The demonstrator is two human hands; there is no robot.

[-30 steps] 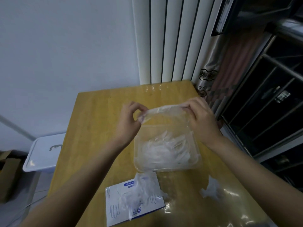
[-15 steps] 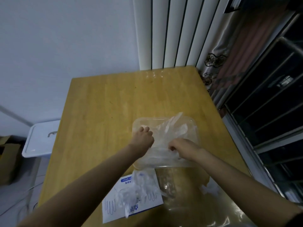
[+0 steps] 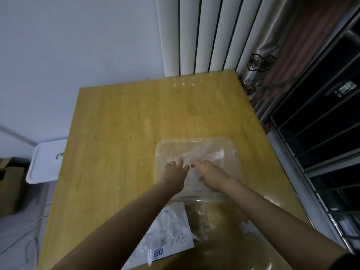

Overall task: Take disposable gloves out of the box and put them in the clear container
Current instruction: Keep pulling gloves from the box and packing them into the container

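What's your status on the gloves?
Left hand, right hand flat on gloves in container. Loose gloves lie on box. Nothing in the way.

This looks like a room in a home. A wooden table (image 3: 136,133) meets a white wall (image 3: 78,45), with an embroidered curtain (image 3: 272,55) and barred window (image 3: 321,123) at right. A lidded storage bin (image 3: 46,160) sits on the floor at left.

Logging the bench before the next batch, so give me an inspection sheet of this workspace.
Surface: wooden table.
Job's things: clear container holds gloves; glove box lies flat nearer, with more gloves spilling out.
Clutter: a small white plastic scrap, possibly a glove.
Hands: left hand and right hand press on the gloves inside the container.
Cables: thin pale line on the floor, possibly a cable.
Surroundings: white lidded bin, cardboard box, radiator, curtain.
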